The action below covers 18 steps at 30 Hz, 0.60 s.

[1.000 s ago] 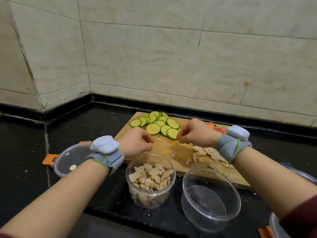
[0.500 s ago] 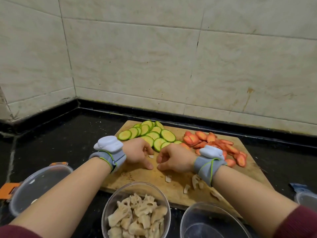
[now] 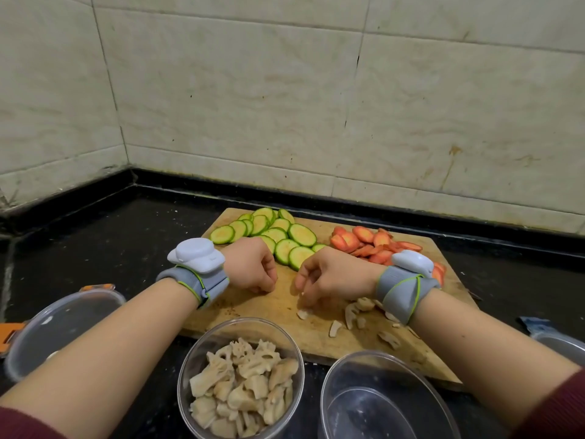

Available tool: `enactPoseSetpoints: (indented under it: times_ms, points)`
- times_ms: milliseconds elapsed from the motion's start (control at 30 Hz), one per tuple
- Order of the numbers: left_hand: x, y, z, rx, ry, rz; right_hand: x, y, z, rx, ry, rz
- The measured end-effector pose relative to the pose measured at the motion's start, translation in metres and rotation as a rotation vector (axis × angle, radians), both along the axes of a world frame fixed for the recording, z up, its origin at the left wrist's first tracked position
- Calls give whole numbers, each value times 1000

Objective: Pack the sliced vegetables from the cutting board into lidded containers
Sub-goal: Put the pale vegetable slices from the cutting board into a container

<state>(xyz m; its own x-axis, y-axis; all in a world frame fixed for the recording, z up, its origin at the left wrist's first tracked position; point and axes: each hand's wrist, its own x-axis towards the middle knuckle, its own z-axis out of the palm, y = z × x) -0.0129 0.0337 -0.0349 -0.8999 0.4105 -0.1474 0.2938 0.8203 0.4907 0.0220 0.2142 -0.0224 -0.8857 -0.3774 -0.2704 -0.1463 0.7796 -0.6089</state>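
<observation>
A wooden cutting board (image 3: 272,308) holds green zucchini slices (image 3: 278,236) at the back left, orange carrot slices (image 3: 370,242) at the back right, and several pale lotus root pieces (image 3: 354,312) near the front right. My left hand (image 3: 253,267) is curled with its fingertips down on the board; anything inside it is hidden. My right hand (image 3: 332,274) pinches a small pale lotus root bit, just above another piece (image 3: 304,313). In front of the board, one clear round container (image 3: 186,369) holds lotus root, and an empty one (image 3: 326,384) stands to its right.
A clear lid (image 3: 63,324) with orange clips (image 3: 9,337) lies on the black counter at the left. Another container with a blue clip (image 3: 535,323) shows at the right edge. A tiled wall runs close behind the board.
Both hands have drawn back from beside the zucchini to the board's middle and come closer together. My right fingers have dropped onto a small lotus root piece. The view has tilted toward the board.
</observation>
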Motion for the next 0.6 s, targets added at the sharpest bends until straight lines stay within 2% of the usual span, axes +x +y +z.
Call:
enactPoseSetpoints:
  times_ms: [100, 233, 400, 467, 600]
  points:
    - [8, 0, 1, -22, 65, -5, 9, -2, 0, 39, -113, 49]
    - [19, -1, 2, -21, 109, -6, 16, -4, 2, 189, -10, 80]
    - [36, -11, 10, 148, 49, 9, 26, -5, 3, 293, 168, 94]
    - [48, -17, 17, 241, 27, 23, 32, -6, 7, 191, 184, 68]
    - [71, -35, 27, 403, -14, 23, 45, -8, 23, -196, 54, 8]
